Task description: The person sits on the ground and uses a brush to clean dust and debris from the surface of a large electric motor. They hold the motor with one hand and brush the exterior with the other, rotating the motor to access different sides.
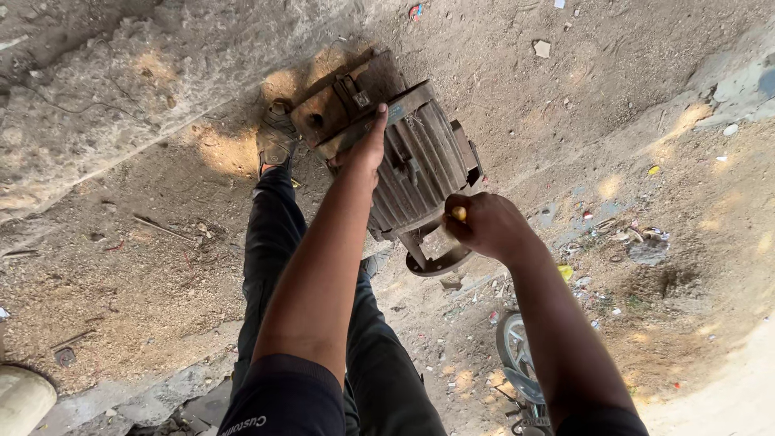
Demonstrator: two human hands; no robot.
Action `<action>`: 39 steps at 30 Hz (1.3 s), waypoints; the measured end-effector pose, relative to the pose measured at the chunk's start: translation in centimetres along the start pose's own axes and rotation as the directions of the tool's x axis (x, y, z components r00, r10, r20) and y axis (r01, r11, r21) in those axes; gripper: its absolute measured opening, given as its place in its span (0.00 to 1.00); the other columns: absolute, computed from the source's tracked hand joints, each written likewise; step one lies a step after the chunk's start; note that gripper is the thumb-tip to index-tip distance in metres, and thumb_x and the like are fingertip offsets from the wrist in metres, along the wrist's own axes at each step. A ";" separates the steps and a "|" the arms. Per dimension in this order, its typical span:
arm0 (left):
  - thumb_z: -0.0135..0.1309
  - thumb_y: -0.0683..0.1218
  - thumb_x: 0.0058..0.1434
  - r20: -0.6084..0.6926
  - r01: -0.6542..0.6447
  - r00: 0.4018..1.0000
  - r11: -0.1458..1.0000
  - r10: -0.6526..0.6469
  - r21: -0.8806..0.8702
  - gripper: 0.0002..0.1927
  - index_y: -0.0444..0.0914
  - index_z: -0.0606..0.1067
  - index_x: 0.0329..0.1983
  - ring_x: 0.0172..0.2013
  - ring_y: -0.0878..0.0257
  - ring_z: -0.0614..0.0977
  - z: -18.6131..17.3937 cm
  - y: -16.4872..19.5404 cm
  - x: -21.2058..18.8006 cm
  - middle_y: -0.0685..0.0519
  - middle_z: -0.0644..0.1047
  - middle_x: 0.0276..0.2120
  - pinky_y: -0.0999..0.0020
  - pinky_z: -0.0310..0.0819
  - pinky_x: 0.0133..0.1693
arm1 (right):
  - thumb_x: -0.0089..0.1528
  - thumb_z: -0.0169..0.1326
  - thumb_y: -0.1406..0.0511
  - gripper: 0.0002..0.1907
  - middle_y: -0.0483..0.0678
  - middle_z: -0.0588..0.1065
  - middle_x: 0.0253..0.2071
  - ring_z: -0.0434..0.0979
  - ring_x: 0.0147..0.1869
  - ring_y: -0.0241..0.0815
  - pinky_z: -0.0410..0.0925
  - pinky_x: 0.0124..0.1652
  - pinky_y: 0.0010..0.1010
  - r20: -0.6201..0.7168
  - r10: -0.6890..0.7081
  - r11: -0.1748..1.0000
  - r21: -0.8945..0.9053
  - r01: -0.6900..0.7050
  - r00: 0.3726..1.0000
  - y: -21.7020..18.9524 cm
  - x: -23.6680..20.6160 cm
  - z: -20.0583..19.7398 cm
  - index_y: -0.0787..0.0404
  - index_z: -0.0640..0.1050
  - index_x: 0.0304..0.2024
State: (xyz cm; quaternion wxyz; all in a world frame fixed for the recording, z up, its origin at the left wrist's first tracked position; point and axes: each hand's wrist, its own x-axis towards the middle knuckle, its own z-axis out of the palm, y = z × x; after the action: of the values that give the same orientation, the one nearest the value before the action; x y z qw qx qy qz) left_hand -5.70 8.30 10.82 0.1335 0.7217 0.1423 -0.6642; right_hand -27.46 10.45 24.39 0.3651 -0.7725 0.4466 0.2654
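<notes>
Dusty, littered ground fills the view, a concrete slab (pixel 97 89) at one side. Between my hands sits the finned electric motor (pixel 412 165). My left hand (pixel 363 149) presses flat on its casing, fingers loose. My right hand (pixel 484 226) is clenched on a yellow-handled tool (pixel 458 213) at its end flange (pixel 432 262).

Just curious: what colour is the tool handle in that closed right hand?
Yellow tool handle, just peeking from the right hand; the head view shows it.
</notes>
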 end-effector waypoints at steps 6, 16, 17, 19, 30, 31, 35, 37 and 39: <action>0.42 0.88 0.42 0.063 -0.082 0.995 0.992 0.076 0.094 0.80 0.37 0.16 0.73 0.75 0.33 0.44 -0.4 0.1 0.2 0.35 0.27 0.77 0.23 0.46 0.66 | 0.69 0.53 0.59 0.08 0.45 0.81 0.26 0.77 0.19 0.38 0.75 0.25 0.32 -0.100 -0.144 0.981 0.114 0.155 0.985 0.2 -0.4 0.6 0.55 0.79 0.40; 0.40 0.87 0.42 0.109 -0.155 0.984 0.983 0.144 0.097 0.72 0.49 0.23 0.77 0.76 0.36 0.35 0.0 0.9 0.0 0.39 0.14 0.73 0.28 0.44 0.69 | 0.66 0.55 0.61 0.13 0.47 0.78 0.25 0.77 0.19 0.44 0.73 0.20 0.35 -0.286 -0.175 0.984 -0.020 0.176 0.942 -2.0 -1.5 3.7 0.55 0.76 0.53; 0.41 0.86 0.43 0.101 -0.160 0.983 0.985 0.152 0.067 0.72 0.49 0.22 0.77 0.76 0.37 0.34 0.0 0.9 0.3 0.40 0.13 0.73 0.30 0.44 0.69 | 0.66 0.55 0.62 0.11 0.47 0.78 0.25 0.79 0.22 0.44 0.73 0.23 0.34 -0.414 -0.243 0.966 -0.017 0.260 0.877 -2.2 -1.5 4.0 0.57 0.76 0.50; 0.44 0.86 0.45 0.095 -0.169 0.982 0.985 0.165 0.032 0.74 0.47 0.20 0.77 0.76 0.40 0.32 0.2 0.6 0.8 0.40 0.13 0.73 0.35 0.44 0.70 | 0.64 0.56 0.62 0.11 0.48 0.78 0.24 0.80 0.24 0.45 0.73 0.26 0.35 -0.484 -0.284 0.954 -0.061 0.292 0.828 -2.4 -1.3 4.4 0.58 0.76 0.47; 0.34 0.88 0.49 0.242 -0.213 0.953 0.970 0.180 0.118 0.65 0.51 0.32 0.80 0.77 0.40 0.35 0.0 0.7 0.3 0.42 0.23 0.76 0.37 0.44 0.70 | 0.65 0.56 0.59 0.15 0.51 0.78 0.24 0.81 0.23 0.45 0.75 0.26 0.35 -0.103 -0.017 0.987 -0.163 0.000 0.995 -4.1 -1.8 4.8 0.59 0.75 0.50; 0.31 0.89 0.50 0.288 -0.216 0.942 0.968 0.172 0.130 0.66 0.49 0.34 0.81 0.77 0.42 0.34 -0.2 0.5 -0.1 0.41 0.27 0.77 0.37 0.42 0.70 | 0.66 0.55 0.60 0.14 0.51 0.78 0.27 0.81 0.26 0.46 0.75 0.28 0.35 -0.294 -0.149 0.985 -0.125 0.116 0.944 -4.7 -1.7 4.6 0.61 0.74 0.50; 0.17 0.86 0.41 0.435 -0.208 0.896 0.950 0.089 0.234 0.61 0.61 0.33 0.79 0.74 0.32 0.42 -2.6 -0.9 -1.4 0.43 0.31 0.77 0.20 0.51 0.64 | 0.66 0.56 0.62 0.14 0.51 0.79 0.29 0.81 0.29 0.45 0.75 0.30 0.34 -0.526 -0.280 0.960 -0.167 0.225 0.803 -7.8 -0.6 3.0 0.63 0.74 0.50; 0.17 0.85 0.40 0.513 -0.293 0.841 0.941 0.169 0.170 0.61 0.61 0.30 0.78 0.73 0.31 0.38 -5.5 -2.5 -1.3 0.44 0.25 0.76 0.20 0.55 0.63 | 0.66 0.56 0.61 0.22 0.50 0.79 0.29 0.81 0.27 0.44 0.75 0.28 0.33 -0.375 -0.139 0.983 -0.165 0.082 0.917 -8.7 0.3 2.5 0.63 0.69 0.59; 0.22 0.87 0.47 0.539 -0.267 0.825 0.957 0.168 0.110 0.61 0.58 0.24 0.78 0.73 0.28 0.50 -7.7 -4.6 -0.4 0.39 0.29 0.77 0.28 0.53 0.67 | 0.66 0.54 0.61 0.38 0.49 0.80 0.32 0.81 0.25 0.44 0.75 0.26 0.34 -0.075 0.102 0.984 -0.141 -0.112 0.992 -8.8 0.5 2.7 0.63 0.58 0.76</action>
State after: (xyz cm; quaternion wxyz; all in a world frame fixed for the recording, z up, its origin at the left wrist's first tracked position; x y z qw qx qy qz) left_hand -0.36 15.46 11.81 0.1764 0.5335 -0.0440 -0.8260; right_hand -19.72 15.28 25.30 0.2779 -0.7804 0.4791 0.2903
